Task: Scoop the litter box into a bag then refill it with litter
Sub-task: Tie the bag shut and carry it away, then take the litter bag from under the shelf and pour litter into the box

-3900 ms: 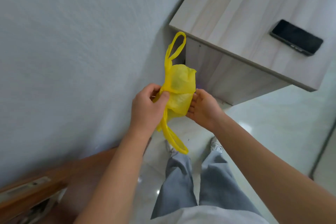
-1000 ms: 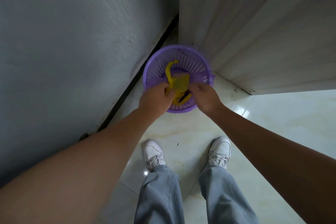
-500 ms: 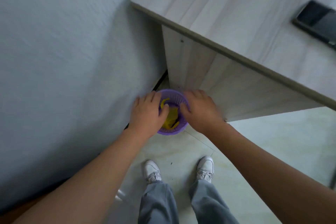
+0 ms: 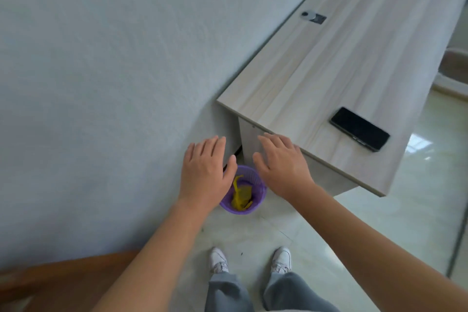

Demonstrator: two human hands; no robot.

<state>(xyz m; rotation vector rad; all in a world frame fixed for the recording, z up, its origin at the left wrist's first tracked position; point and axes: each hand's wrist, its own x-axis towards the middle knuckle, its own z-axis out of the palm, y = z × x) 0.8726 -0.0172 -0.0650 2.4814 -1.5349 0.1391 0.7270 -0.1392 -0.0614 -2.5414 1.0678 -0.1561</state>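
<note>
A yellow plastic bag (image 4: 240, 195) lies crumpled inside a small purple mesh basket (image 4: 255, 204) that stands on the floor in the corner between wall and desk. My left hand (image 4: 205, 172) hovers above the basket's left side, fingers straight and spread, holding nothing. My right hand (image 4: 281, 162) is held above the basket's right side, fingers also straight, palm down, empty. No litter box or scoop is in view.
A light wooden desk (image 4: 342, 63) runs along the wall to the right, with a black phone (image 4: 359, 128) near its front edge. A grey wall (image 4: 101, 83) fills the left. Pale tiled floor (image 4: 379, 223) lies below, with my white shoes (image 4: 250, 259).
Both hands have let go of the yellow bag, which now lies in the purple basket, and have lifted up and apart from the basket. The view has risen as I stood up.
</note>
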